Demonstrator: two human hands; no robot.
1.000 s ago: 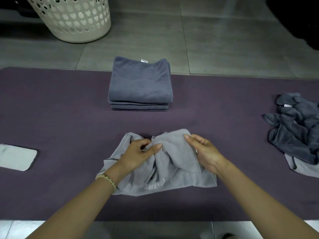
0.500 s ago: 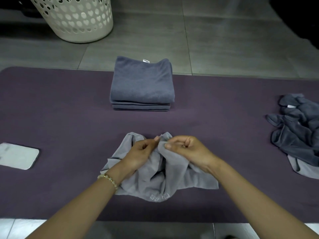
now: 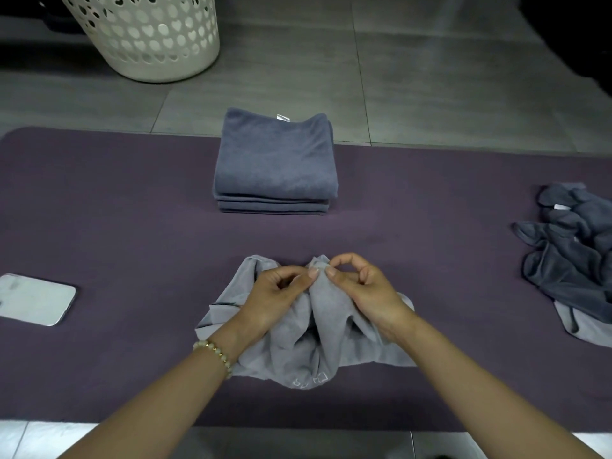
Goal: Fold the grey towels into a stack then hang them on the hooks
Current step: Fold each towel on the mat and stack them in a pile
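A crumpled light grey towel (image 3: 308,346) lies on the purple mat (image 3: 116,233) right in front of me. My left hand (image 3: 275,293) and my right hand (image 3: 361,289) both pinch its raised top edge, fingertips almost touching each other. A neat stack of folded dark grey towels (image 3: 275,164) sits at the mat's far edge, straight beyond my hands. At the right edge of the view lies a loose heap of unfolded dark grey towels (image 3: 573,256). No hooks are in view.
A phone (image 3: 33,298) lies flat on the mat at the left. A cream laundry basket (image 3: 145,31) with heart-shaped holes stands on the grey tiled floor (image 3: 430,87) behind the mat, at the far left.
My right hand went from lying flat on the towel to pinching its top edge beside my left hand. The towel bunched up toward the middle.
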